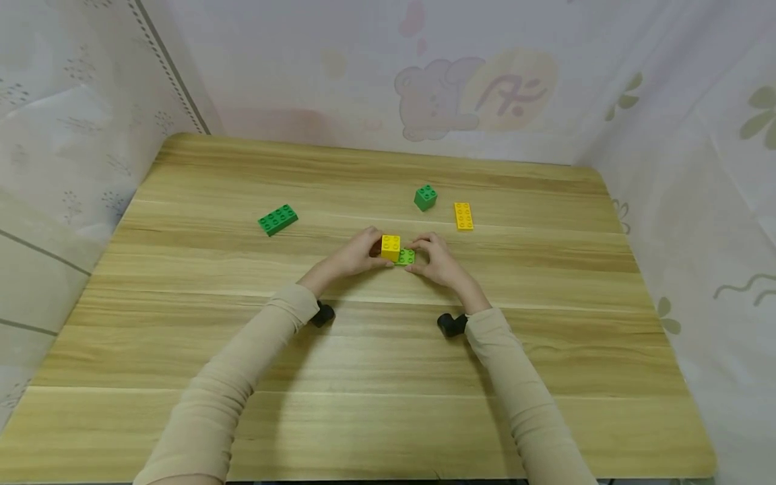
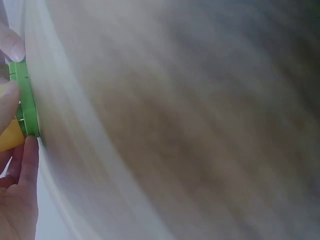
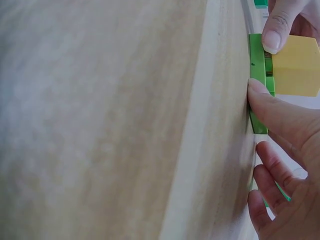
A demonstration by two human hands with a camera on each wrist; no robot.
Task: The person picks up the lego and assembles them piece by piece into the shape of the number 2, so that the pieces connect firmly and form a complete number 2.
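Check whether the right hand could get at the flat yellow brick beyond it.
Probably yes: bare table lies between the right hand and the flat yellow brick, but that hand now grips the thin green plate.

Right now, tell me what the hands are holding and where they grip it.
The left hand grips the yellow block by its sides; the right hand pinches the flat green plate under it by its edges.

Wooden table [image 1: 242, 364] carries green bricks [image 1: 277, 219] and yellow bricks [image 1: 463, 216]
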